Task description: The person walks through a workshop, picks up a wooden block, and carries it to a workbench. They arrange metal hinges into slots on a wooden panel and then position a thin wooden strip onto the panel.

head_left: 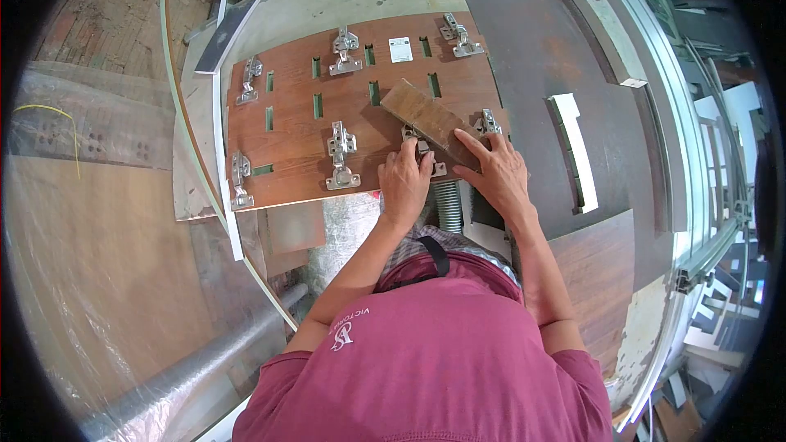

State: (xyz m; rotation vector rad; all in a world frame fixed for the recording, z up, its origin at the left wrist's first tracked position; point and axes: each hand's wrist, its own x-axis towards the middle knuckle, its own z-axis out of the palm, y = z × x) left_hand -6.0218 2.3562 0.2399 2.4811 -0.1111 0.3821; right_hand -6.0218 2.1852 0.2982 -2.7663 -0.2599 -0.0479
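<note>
A brown wooden panel (286,143) with rectangular slots lies in front of me, with several metal cabinet hinges on it. At its near edge my left hand (404,184) is closed, thumb and fingers on a cabinet hinge (438,169) that they partly hide. My right hand (498,173) grips the near end of a short wooden strip (426,117), index finger on top and thumb at its lower side. The strip lies slantwise over the panel and covers part of the held hinge. Another hinge (489,120) sits just beyond my right fingertips.
Standing hinges (341,155) and a white label (399,50) are on the panel. A white notched strip (575,151) lies on the dark board to the right. Long thin strips (219,139) run along the left side. A flexible hose (449,209) hangs below the near edge.
</note>
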